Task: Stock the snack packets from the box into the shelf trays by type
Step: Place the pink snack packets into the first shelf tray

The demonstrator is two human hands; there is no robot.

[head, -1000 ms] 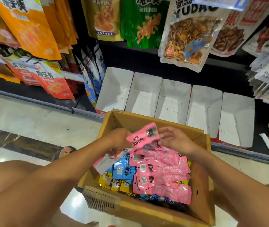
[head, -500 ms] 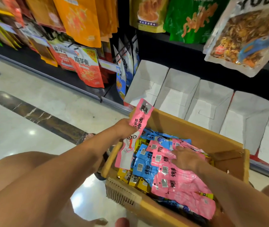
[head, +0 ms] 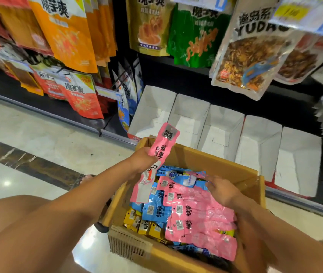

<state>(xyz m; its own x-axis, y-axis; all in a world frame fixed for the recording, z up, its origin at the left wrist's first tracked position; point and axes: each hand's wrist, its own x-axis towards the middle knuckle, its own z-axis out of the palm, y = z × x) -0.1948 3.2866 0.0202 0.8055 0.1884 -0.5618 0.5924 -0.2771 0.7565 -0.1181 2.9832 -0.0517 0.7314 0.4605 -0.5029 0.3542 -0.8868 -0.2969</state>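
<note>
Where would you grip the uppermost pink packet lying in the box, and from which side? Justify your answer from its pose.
Probably at its right short end, beside the right hand, coming from above and the right. The pink packet lies flat and thin with its length across the box, so only an edge offers purchase. A thumb-over, fingers-under pinch grip suits it.
</note>
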